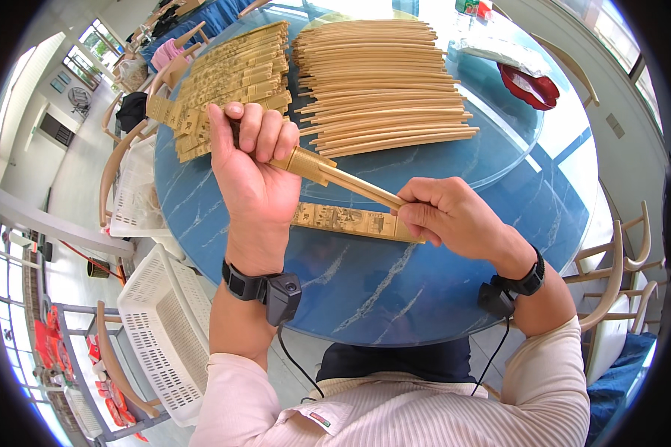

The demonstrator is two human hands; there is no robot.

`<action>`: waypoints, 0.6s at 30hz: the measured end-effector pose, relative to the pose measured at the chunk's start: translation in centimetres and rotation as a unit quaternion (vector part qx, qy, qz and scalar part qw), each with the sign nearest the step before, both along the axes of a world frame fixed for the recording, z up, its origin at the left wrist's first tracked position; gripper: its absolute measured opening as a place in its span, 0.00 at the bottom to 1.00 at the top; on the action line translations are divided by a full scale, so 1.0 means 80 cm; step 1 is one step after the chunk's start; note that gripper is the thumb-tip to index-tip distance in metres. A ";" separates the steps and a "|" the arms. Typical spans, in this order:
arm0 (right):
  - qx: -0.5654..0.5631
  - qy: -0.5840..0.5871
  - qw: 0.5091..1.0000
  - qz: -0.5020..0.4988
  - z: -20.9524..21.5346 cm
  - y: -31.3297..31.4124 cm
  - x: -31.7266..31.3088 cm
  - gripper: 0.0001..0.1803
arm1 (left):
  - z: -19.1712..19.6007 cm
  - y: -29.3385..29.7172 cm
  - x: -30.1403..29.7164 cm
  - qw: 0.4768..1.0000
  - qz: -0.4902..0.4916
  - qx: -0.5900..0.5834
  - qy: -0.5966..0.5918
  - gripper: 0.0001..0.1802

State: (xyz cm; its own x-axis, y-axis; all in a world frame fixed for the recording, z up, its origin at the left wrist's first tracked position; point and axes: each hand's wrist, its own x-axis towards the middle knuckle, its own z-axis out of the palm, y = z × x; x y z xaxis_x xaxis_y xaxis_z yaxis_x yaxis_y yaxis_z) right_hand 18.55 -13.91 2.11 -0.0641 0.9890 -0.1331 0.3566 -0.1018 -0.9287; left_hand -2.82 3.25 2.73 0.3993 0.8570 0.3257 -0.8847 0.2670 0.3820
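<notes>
My left hand [255, 167] is closed round a gold printed paper chopstick sleeve [306, 165], its palm turned up. From the sleeve's right end come thin wooden chopsticks [367, 187], slanting down to the right. My right hand [451, 212] pinches their outer end between thumb and fingers. Below them, another gold printed sleeve [343, 220] lies flat on the table, its right end partly under my right hand. Behind my left hand spreads a pile of gold sleeves [238, 71]. To its right lies a broad stack of wooden chopsticks [384, 86].
The blue marbled round table [380, 298] carries a glass turntable [511, 160]. A red dish [528, 88] and a clear plastic package [499, 54] lie at the far right. White plastic baskets [168, 328] stand at the left. Wooden chairs [619, 276] surround the table.
</notes>
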 end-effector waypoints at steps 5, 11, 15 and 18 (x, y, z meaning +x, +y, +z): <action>-0.007 0.027 1.000 0.011 -0.002 -0.002 -0.001 0.10 | -0.006 -0.019 0.018 0.999 -0.005 0.000 0.045 0.20; -0.013 0.070 0.997 0.007 0.002 -0.006 -0.008 0.10 | -0.012 -0.048 0.038 0.996 -0.025 -0.009 0.080 0.22; -0.017 0.085 0.996 0.001 0.001 -0.007 -0.010 0.08 | -0.017 -0.046 0.040 0.996 -0.045 -0.021 0.067 0.21; 0.036 0.118 0.992 -0.023 0.003 -0.008 -0.015 0.12 | -0.011 -0.028 0.027 0.998 -0.039 -0.037 0.033 0.20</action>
